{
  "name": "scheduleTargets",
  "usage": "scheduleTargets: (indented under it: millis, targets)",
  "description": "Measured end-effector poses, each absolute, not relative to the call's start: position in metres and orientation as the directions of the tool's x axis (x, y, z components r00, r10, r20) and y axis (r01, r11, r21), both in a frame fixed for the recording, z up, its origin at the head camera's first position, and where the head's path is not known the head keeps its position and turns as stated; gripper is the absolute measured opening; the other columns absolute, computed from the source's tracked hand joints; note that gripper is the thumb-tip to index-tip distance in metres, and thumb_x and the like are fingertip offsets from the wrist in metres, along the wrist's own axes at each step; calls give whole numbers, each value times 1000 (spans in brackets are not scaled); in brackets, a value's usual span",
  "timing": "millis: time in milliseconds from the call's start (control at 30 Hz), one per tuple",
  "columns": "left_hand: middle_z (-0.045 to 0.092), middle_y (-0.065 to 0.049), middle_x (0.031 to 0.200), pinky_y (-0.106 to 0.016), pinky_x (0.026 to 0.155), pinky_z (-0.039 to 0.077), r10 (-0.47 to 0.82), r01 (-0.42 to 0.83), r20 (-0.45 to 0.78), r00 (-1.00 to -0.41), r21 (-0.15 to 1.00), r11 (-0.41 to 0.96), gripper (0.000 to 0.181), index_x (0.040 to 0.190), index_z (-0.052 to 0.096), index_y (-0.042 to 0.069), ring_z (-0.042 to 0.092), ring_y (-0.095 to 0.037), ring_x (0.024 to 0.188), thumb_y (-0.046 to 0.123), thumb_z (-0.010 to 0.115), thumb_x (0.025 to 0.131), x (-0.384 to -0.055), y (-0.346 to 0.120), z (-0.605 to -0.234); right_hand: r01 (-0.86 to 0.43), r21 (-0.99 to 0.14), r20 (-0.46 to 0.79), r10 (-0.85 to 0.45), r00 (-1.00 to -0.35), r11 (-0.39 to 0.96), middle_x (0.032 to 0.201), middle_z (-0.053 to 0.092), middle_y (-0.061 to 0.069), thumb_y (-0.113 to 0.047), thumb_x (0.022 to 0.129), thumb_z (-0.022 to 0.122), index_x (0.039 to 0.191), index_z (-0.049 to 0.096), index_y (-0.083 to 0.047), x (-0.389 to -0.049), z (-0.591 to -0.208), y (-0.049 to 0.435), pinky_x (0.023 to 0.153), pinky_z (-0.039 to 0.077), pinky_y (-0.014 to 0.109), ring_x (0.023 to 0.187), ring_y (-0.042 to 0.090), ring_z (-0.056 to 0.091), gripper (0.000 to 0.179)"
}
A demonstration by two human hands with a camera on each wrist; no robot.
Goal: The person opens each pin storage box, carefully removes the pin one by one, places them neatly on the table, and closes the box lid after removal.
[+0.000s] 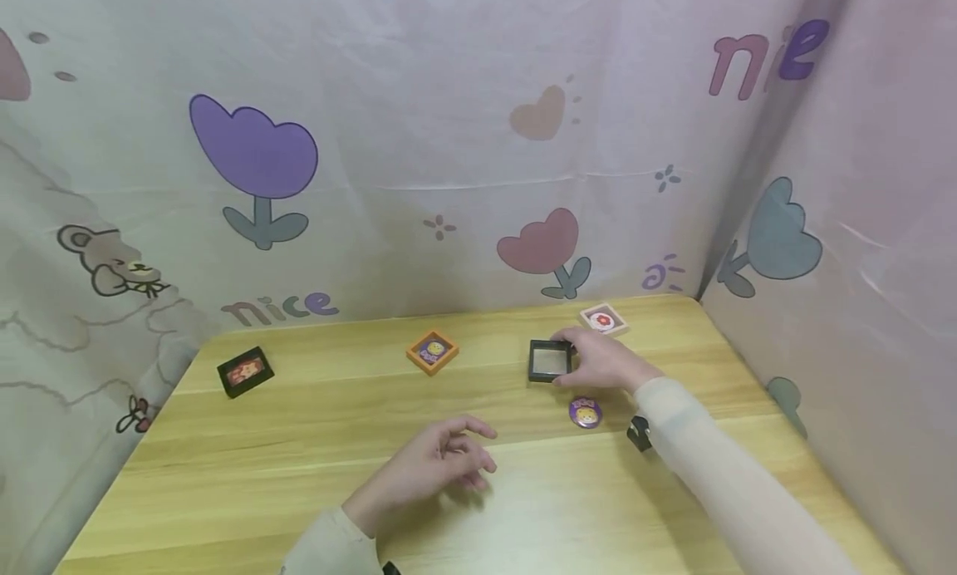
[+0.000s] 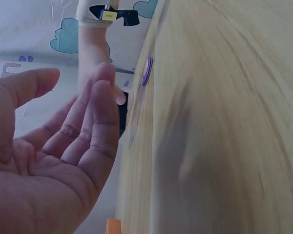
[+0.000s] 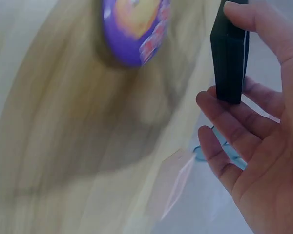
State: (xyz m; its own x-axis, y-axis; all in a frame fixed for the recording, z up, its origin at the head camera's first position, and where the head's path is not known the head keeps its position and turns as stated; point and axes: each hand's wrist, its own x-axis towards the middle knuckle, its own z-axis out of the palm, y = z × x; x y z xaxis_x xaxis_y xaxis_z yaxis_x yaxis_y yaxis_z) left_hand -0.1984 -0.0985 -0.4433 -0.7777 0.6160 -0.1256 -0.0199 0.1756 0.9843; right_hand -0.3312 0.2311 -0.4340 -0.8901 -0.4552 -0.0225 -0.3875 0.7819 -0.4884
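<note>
My right hand (image 1: 604,361) grips a small square black frame (image 1: 550,361) by its right side, thumb on the near edge and fingers on the far one. In the right wrist view the black frame (image 3: 228,53) shows edge-on between thumb and fingertips. Just in front of it on the table lies a round purple badge (image 1: 586,412) with a yellow cartoon figure. My left hand (image 1: 429,465) hovers over the table to the left, fingers loosely bent and holding nothing; its palm (image 2: 53,185) faces the left wrist camera.
An orange frame with a badge inside (image 1: 433,352) sits at the back middle. A pink frame with a red flower badge (image 1: 604,320) lies behind the right hand. Far left is a black frame with a reddish picture (image 1: 246,372). Printed cloth (image 1: 389,143) hangs around the wooden table (image 1: 314,442).
</note>
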Motion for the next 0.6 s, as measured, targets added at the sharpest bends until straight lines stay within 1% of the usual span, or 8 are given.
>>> scheduleTargets:
  millis: [133,300,467,600]
  targets:
    - [75,-30,112,-37,80,68,636,-10,-126,-761,983,183,36,137,59,-6,78,-43,94,11,65,106,-193,-98,-441,-385,-474,-34,-453,-891,792,138,70,20,-29,79,93,146,58,1,-336,-441,245,107,58,54,116,30,70,82]
    - [75,-30,112,-39,79,68,633,-16,-135,-762,982,190,33,134,62,-5,78,-40,93,11,65,105,-190,-97,-441,-356,-489,-56,-436,-898,796,142,66,24,-24,80,92,148,56,4,-339,-445,255,113,52,59,124,37,67,82]
    - [75,-30,113,-39,79,68,638,-13,-135,-758,981,193,33,133,62,-4,78,-39,94,12,66,105,-189,-97,-441,-338,-486,-82,-427,-901,806,145,63,27,-20,79,92,150,54,6,-343,-447,260,117,49,60,128,41,64,84]
    - [76,-29,113,-36,79,68,639,-14,-136,-757,981,192,31,131,64,-4,77,-35,92,12,67,105,-188,-98,-440,-339,-470,-96,-429,-898,815,146,62,29,-19,78,92,149,54,8,-347,-446,261,119,47,61,131,44,63,86]
